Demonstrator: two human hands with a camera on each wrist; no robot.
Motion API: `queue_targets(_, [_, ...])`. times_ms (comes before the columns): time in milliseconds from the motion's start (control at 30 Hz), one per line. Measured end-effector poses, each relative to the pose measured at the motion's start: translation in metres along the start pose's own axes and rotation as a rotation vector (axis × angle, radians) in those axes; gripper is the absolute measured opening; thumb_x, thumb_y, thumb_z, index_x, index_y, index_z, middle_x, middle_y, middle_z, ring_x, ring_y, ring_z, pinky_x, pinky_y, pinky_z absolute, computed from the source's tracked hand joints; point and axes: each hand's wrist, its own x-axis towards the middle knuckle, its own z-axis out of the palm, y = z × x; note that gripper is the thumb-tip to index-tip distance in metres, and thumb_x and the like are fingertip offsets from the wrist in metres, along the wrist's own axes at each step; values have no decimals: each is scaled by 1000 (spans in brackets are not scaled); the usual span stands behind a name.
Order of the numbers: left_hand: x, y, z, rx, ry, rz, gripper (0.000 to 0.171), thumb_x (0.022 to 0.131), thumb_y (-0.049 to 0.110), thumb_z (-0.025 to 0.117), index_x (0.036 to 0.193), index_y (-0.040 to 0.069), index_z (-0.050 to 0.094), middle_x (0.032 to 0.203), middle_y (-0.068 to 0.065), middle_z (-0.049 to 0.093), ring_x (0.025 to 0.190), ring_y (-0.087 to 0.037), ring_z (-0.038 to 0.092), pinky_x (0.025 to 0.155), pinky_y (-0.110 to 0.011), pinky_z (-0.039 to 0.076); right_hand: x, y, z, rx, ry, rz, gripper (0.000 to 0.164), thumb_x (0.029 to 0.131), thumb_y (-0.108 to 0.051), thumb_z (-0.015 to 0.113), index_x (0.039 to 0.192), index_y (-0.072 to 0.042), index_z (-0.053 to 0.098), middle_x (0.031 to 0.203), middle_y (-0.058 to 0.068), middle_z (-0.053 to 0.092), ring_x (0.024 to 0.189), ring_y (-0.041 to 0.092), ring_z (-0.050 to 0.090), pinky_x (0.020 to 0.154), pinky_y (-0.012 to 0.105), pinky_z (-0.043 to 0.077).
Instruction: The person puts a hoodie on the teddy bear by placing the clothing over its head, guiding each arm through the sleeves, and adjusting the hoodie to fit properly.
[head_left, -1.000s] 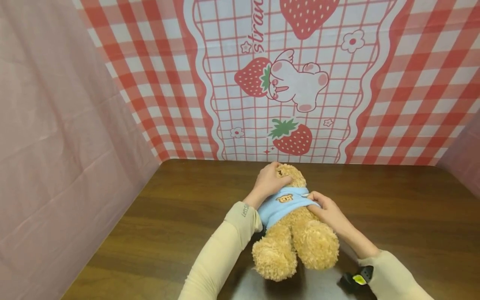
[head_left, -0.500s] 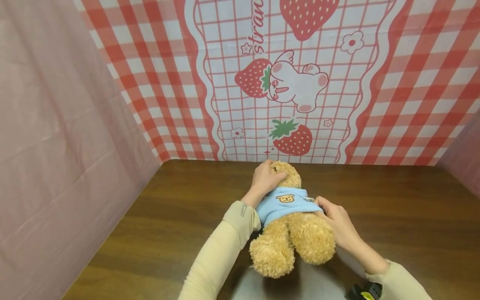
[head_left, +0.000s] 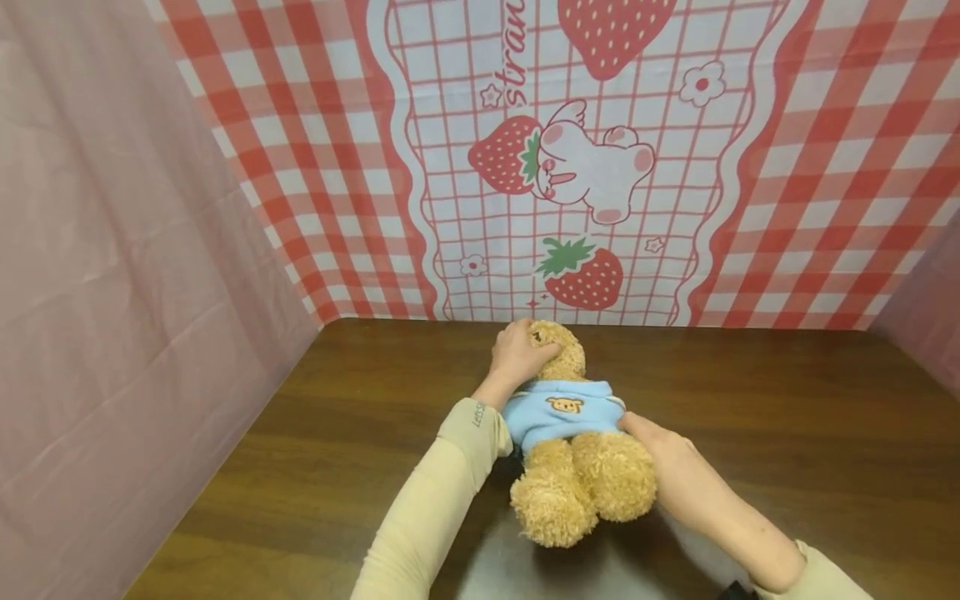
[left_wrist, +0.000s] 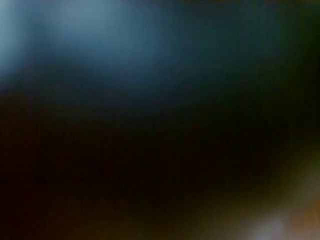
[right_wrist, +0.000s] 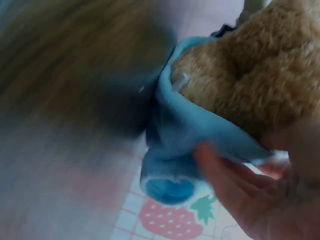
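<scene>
A curly tan teddy bear in a light blue shirt leans back over the table, feet towards me. My left hand grips its head, thumb across the face and fingers round the side. At the bear's right-hand side in the head view, my right hand holds the shirt's lower edge. In the right wrist view, the fingers of that hand pinch the hem beside the fur, and a shirt sleeve hangs with its opening showing. The left wrist view is dark and blurred.
The brown wooden table extends on both sides of the bear. Behind it hangs a red-and-white checked cloth with strawberries, and a pink curtain hangs at the left. A black strap shows at my right wrist.
The bear has shifted left with my left hand on its head. My right hand has slid down along the shirt's side to the hem, its wrist turning.
</scene>
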Motion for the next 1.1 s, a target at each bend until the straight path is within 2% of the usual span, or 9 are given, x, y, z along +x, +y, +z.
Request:
queue_targets(133, [-1, -2, -2, -14, -46, 35, 63, 79, 41, 64, 129, 8, 47, 126, -10, 52, 116, -28, 45, 96, -43, 37, -3, 9, 5, 37, 34, -65, 28, 73, 1, 66, 94, -13, 53, 90, -5, 54, 83, 11, 55, 68, 33, 48])
queue_targets(233, [-3, -1, -3, -25, -69, 46, 65, 79, 42, 65, 131, 9, 45, 128, -9, 50, 119, -28, 43, 98, -44, 35, -3, 13, 5, 56, 39, -60, 25, 74, 1, 65, 90, -13, 51, 102, 9, 55, 96, 25, 56, 72, 39, 48])
queue_targets(367, [-6, 3, -5, -8, -112, 107, 67, 79, 45, 65, 133, 12, 43, 131, -7, 48, 121, -28, 40, 100, -47, 31, -1, 19, -2, 128, -81, -21, 19, 82, -11, 64, 88, -16, 47, 130, 26, 38, 115, 45, 44, 77, 46, 46])
queue_targets(433, [-8, 6, -5, 16, -137, 155, 68, 79, 48, 64, 133, 14, 42, 130, -7, 47, 121, -28, 40, 100, -48, 29, 0, 23, -7, 194, -174, -12, 19, 84, -23, 65, 89, -21, 47, 135, 22, 34, 120, 43, 41, 81, 44, 46])
queue_targets(533, [-10, 8, -6, 27, -162, 188, 70, 78, 50, 64, 134, 15, 41, 131, -7, 46, 121, -28, 39, 101, -49, 27, 2, 33, -15, 326, -258, -11, 15, 86, -28, 62, 89, -24, 48, 132, 15, 42, 122, 38, 39, 88, 39, 43])
queue_targets(700, [-13, 8, -5, -5, -195, 153, 74, 75, 53, 65, 135, 18, 40, 134, -5, 43, 124, -25, 37, 101, -46, 31, 13, 50, -18, 485, -190, 83, 6, 93, -16, 51, 99, -14, 52, 114, 10, 59, 107, 15, 54, 81, 23, 45])
queue_targets(833, [-15, 8, -5, -8, -188, 178, 73, 74, 54, 67, 133, 18, 43, 132, -5, 45, 122, -24, 39, 97, -41, 37, 22, 56, -11, 426, -153, 79, 22, 92, -16, 53, 114, -13, 55, 102, 0, 61, 91, 2, 56, 75, 24, 47])
queue_targets(933, [-16, 10, -6, -5, -163, 200, 72, 73, 52, 69, 131, 17, 46, 129, -5, 48, 120, -24, 42, 96, -39, 39, 29, 57, -7, 369, -134, 72, 16, 90, -15, 56, 106, -16, 61, 95, -3, 61, 84, 2, 55, 69, 23, 46])
queue_targets(1100, [-19, 15, -5, -18, -172, 271, 64, 73, 46, 72, 126, 17, 52, 121, 0, 55, 111, -18, 50, 91, -31, 42, 41, 54, 0, 256, -17, 133, 5, 90, -14, 57, 92, -16, 61, 81, -3, 60, 68, 6, 49, 60, 24, 40])
